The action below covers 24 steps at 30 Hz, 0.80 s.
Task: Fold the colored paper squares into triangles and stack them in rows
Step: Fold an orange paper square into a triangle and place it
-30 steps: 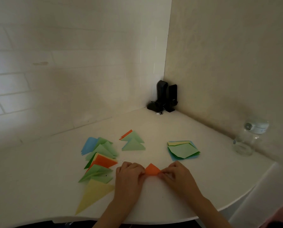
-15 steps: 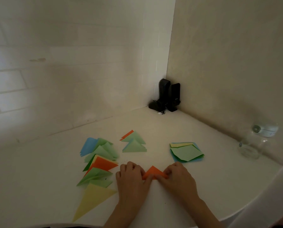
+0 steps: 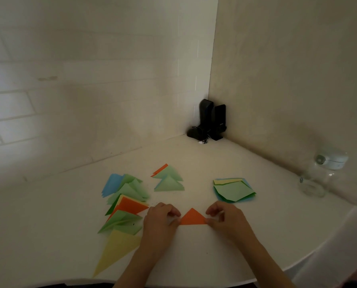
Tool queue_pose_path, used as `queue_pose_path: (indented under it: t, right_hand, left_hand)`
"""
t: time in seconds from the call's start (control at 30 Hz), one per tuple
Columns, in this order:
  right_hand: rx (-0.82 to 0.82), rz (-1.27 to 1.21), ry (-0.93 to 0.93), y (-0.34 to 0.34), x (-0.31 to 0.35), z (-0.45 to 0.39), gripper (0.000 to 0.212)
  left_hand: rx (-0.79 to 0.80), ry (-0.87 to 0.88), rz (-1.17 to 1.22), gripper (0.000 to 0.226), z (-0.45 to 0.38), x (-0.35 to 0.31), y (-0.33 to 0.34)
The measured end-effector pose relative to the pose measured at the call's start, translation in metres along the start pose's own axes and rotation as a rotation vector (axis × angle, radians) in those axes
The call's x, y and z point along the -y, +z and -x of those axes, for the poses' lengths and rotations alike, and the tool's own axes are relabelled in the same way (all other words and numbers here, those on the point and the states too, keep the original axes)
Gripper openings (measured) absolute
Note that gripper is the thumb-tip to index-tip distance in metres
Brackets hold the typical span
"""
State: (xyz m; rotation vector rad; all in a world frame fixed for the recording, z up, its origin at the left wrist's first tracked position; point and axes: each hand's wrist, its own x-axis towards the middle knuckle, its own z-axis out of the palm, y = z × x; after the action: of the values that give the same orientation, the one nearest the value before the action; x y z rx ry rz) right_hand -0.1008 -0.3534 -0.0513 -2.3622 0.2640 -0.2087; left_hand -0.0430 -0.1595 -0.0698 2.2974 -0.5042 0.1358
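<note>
An orange triangle [image 3: 192, 217] lies flat on the white bench [image 3: 256, 235], apex toward 12 o'clock. The left hand [image 3: 160, 221] pinches its 9 o'clock corner, the right hand [image 3: 225, 220] its 3 o'clock corner. A clear jar [image 3: 320, 175] stands at 2 o'clock; contents unclear.

My one head camera looks forward and down, close over the bench [image 3: 256, 235], its corner at 12 o'clock.
</note>
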Motion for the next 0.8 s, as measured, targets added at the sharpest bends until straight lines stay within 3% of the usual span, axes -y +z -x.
queue_pose_path:
  t: [0.17, 0.37, 0.6, 0.73, 0.8]
  right_hand:
    - [-0.045, -0.028, 0.005, 0.0, 0.001, 0.007, 0.016]
    - [-0.098, -0.061, -0.016, 0.007, -0.001, 0.01, 0.022]
    - [-0.16, -0.07, -0.065, 0.01, -0.008, 0.013, 0.018]
    - [-0.43, 0.046, -0.165, -0.004, -0.025, 0.008, 0.02]
    - [-0.484, 0.139, -0.165, -0.013, -0.04, -0.002, 0.028]
  left_hand:
    - [-0.044, 0.053, -0.211, 0.018, 0.005, -0.012, 0.01]
    - [-0.023, -0.039, -0.336, 0.027, 0.008, -0.038, 0.024]
    - [0.038, -0.085, -0.085, 0.017, -0.006, -0.027, 0.023]
    - [-0.088, -0.031, -0.007, 0.011, -0.015, -0.012, 0.011]
    - [-0.152, -0.028, 0.006, 0.014, -0.026, 0.0, 0.002]
